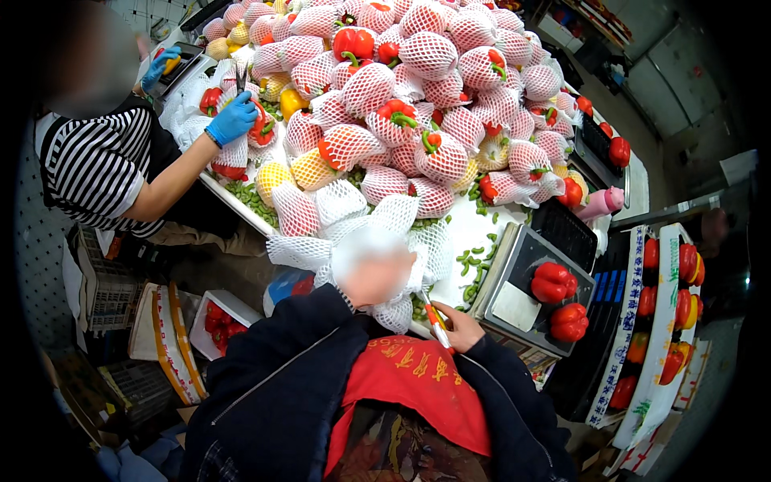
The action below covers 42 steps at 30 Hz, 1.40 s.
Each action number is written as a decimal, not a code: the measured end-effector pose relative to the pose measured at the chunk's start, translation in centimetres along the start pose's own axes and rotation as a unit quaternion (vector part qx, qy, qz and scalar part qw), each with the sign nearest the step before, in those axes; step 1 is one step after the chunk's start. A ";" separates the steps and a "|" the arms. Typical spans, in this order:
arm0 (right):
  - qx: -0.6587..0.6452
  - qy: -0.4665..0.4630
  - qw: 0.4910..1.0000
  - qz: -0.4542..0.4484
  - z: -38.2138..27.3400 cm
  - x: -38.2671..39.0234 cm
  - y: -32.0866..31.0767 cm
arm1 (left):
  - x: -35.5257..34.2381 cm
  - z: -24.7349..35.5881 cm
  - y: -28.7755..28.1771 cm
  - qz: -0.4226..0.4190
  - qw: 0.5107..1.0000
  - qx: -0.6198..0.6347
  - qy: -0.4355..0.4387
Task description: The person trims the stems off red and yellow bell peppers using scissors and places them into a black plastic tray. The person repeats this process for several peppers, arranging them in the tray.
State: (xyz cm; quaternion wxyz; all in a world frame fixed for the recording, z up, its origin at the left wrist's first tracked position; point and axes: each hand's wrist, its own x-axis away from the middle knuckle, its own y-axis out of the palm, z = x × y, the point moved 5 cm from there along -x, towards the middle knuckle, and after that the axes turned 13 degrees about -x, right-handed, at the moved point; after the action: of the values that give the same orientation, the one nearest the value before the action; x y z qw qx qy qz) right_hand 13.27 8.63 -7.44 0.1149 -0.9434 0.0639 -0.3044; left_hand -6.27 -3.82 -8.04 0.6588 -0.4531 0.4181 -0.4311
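My right hand [459, 328] is closed around shears with red-and-white handles [436, 324], near the table's front edge. The blades point away from me, toward white foam nets. My left hand [376, 273] is over a cluster of white foam nets [340, 202]. A blur covers most of it, so its fingers and anything in them cannot be made out. Beyond, red and yellow bell peppers in foam nets [368, 88] form a large heap. Cut green pepper stems [475, 263] lie scattered on the white tabletop [443, 283].
To my right a scale [514, 269] bears two bare red peppers [554, 283]. White boxes of peppers [654, 337] stand farther right. At the left a person in blue gloves [233, 119] holds dark scissors [241, 79] by a netted pepper. A foam box of red peppers [210, 321] sits below.
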 end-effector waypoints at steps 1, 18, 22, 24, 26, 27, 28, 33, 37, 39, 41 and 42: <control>0.014 0.013 1.000 0.003 -0.8 1.2 -0.7 | -0.3 -0.1 0.0 -0.030 1.000 -0.001 -0.002; 0.142 -0.186 0.890 0.392 -2.6 -4.9 -1.8 | 0.8 -3.7 -0.4 0.100 0.960 0.244 -0.088; 0.156 -0.284 0.912 0.253 -7.7 -8.2 -1.8 | 0.3 -5.0 0.6 0.046 0.947 0.282 -0.145; 0.218 -0.241 0.929 0.175 -7.4 -10.6 0.1 | 0.1 -6.0 1.7 0.006 0.929 0.312 -0.198; 0.209 -0.269 0.934 0.107 -8.2 -11.8 2.5 | 0.0 -6.5 1.8 0.044 0.906 0.348 -0.238; 0.132 -0.256 0.957 0.047 -9.1 -11.6 3.7 | 0.1 -6.6 2.1 0.062 0.891 0.369 -0.257; 0.160 -0.257 0.951 0.067 -10.4 -10.6 4.9 | 0.0 -6.6 1.8 0.102 0.892 0.366 -0.245; 0.296 -0.312 0.888 0.162 -8.9 -11.6 6.1 | 0.9 -5.7 -0.9 0.019 0.942 0.269 -0.200; 0.321 -0.261 0.895 0.165 -9.4 -12.0 6.2 | 2.1 -5.8 -9.4 0.085 0.961 0.084 -0.251; 0.328 -0.250 0.897 0.161 -9.6 -12.0 6.1 | 1.8 -7.9 -9.5 0.147 0.946 0.021 -0.287; 0.337 -0.254 0.893 0.160 -9.4 -12.0 6.3 | 1.0 -11.1 -5.8 0.143 0.927 -0.058 -0.342; 0.339 -0.255 0.892 0.156 -9.7 -11.9 6.3 | 0.4 -11.6 -5.2 0.112 0.929 -0.135 -0.325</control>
State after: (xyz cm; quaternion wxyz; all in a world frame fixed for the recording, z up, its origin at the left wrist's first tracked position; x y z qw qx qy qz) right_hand -2.33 3.11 -8.04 0.4866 -0.8700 0.0717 -0.0344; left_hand -18.02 -8.12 -5.86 0.7350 -0.6037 0.2834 -0.1230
